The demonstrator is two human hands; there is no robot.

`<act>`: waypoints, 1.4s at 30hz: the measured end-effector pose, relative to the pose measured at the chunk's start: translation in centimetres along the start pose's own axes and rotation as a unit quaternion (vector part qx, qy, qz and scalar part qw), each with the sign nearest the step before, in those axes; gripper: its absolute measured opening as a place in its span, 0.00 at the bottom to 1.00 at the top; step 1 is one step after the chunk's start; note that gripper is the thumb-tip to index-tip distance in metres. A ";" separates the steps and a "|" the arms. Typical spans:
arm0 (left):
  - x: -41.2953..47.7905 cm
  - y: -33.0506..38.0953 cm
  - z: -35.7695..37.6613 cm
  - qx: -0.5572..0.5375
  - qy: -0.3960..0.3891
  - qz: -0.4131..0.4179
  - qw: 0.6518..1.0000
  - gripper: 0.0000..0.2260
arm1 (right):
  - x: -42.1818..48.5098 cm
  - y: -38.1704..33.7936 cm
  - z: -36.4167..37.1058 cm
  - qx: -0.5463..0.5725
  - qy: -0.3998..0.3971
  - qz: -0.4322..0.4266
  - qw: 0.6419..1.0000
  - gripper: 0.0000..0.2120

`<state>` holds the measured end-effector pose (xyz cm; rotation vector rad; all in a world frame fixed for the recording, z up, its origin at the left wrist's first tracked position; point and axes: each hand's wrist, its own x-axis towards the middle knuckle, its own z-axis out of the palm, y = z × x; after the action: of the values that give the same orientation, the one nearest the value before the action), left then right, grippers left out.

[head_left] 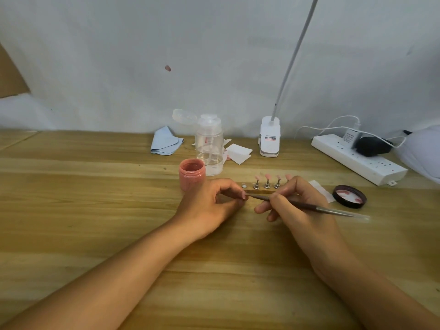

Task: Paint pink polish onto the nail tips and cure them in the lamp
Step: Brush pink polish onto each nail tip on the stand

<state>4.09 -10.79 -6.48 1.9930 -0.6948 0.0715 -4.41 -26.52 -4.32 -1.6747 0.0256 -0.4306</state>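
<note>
An open jar of pink polish (192, 173) stands on the wooden table, just behind my left hand (209, 206). My left hand pinches a small object between thumb and fingertips; the fingers hide what it is. My right hand (292, 203) grips a thin nail brush (309, 207) like a pen, its tip touching my left fingertips. Behind both hands runs a row of metal stands (267, 185) carrying pink nail tips (267, 176); the leftmost stand (244, 186) is bare. The white clip lamp (269, 139) stands at the back.
The jar's dark lid (349, 196) lies upside down at the right. A clear pump bottle (209, 146), a blue cloth (165, 142) and white paper squares (238, 152) sit at the back. A white power strip (357, 159) with plugs lies at the far right.
</note>
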 end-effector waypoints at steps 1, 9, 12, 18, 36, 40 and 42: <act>0.0 0.0 0.0 0.002 0.000 -0.001 1.000 0.03 | 0.0 0.0 0.0 0.001 0.007 -0.002 1.000 0.05; 0.0 0.1 -0.2 0.021 0.002 0.000 1.000 0.04 | -0.2 -0.6 0.0 0.001 -0.009 0.002 1.000 0.02; -0.1 0.2 -0.2 0.033 -0.001 -0.003 0.999 0.04 | -0.3 -0.8 0.2 -0.018 -0.019 0.004 1.000 0.02; -0.1 0.1 -0.2 0.030 -0.002 0.001 1.000 0.04 | -0.4 -0.9 0.3 -0.031 -0.008 -0.004 0.999 0.03; 0.2 -0.6 -0.1 0.020 0.005 0.011 1.000 0.06 | -0.1 -0.4 0.3 -0.035 -0.005 -0.009 0.999 0.02; 0.1 -0.7 -0.4 0.008 0.011 0.002 1.000 0.05 | -0.1 -0.5 0.5 -0.024 0.003 -0.017 1.000 0.02; 0.0 -0.7 -0.4 0.006 0.014 -0.003 1.000 0.05 | -0.2 -0.7 0.5 -0.029 -0.003 -0.019 0.999 0.02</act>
<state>4.56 -10.22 -6.75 2.0013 -0.6727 0.0993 -4.62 -25.90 -3.79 -1.7353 0.0016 -0.4571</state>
